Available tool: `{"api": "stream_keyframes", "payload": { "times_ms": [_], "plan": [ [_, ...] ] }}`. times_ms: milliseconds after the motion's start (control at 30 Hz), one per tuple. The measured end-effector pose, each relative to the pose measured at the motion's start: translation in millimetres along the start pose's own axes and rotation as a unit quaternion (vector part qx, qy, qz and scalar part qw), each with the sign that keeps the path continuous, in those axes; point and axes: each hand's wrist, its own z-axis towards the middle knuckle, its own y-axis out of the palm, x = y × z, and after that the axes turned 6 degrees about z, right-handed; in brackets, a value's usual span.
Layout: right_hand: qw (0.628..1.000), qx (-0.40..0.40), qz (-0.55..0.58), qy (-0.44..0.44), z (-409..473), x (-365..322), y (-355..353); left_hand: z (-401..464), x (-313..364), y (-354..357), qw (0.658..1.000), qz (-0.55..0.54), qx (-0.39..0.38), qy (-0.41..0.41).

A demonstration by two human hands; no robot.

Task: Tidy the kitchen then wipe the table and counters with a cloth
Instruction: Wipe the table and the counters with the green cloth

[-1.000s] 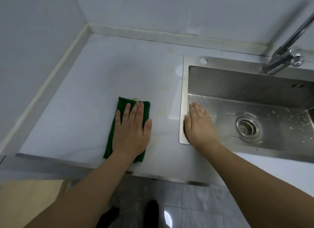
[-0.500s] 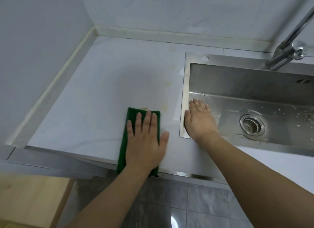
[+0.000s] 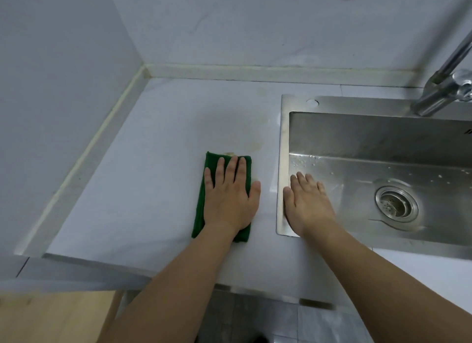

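A folded green cloth (image 3: 200, 209) lies flat on the white counter (image 3: 158, 169), just left of the steel sink (image 3: 284, 143). My left hand (image 3: 229, 197) presses down on the cloth with fingers spread, covering most of it. My right hand (image 3: 307, 202) rests flat over the sink's left rim, fingers apart and reaching over the basin, holding nothing. Faint yellowish stains mark the counter beyond the cloth.
The sink basin holds water drops and a round drain (image 3: 396, 205). A chrome tap (image 3: 444, 87) rises at the back right. Walls close the counter at the left and back. A wooden surface (image 3: 51, 317) sits low at the front left, tiled floor below.
My left hand slid the cloth rightwards towards the sink, to the counter's front edge half a second ago, then back a little. The right hand stayed on the sink rim.
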Motion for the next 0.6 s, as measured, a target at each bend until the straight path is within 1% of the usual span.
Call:
{"api": "stream_keyframes", "payload": {
  "times_ms": [67,200,233,300,400,500,600],
  "plan": [
    [1.000,0.003,0.001,0.005,0,0,0,22,1,-2,1.000,0.000,-0.007,0.002],
    [0.999,0.003,0.031,-0.014,3,-1,-7,57,0,-5,1.000,0.002,-0.006,0.003],
    [0.999,0.015,0.035,-0.019,11,-1,-13,66,0,-4,1.000,0.003,-0.003,0.004],
    [0.998,0.048,0.026,-0.034,38,-1,-30,83,1,-4,1.000,0.003,0.006,0.005],
    [0.997,0.066,-0.002,-0.049,98,-6,-61,114,1,-3,1.000,0.002,0.015,0.000],
    [0.996,0.056,-0.044,-0.055,149,-7,-85,144,0,-3,1.000,-0.003,0.018,0.000],
    [0.996,0.031,-0.080,-0.032,188,-2,-97,176,-1,-5,1.000,0.000,0.020,-0.004]
  ]
}}
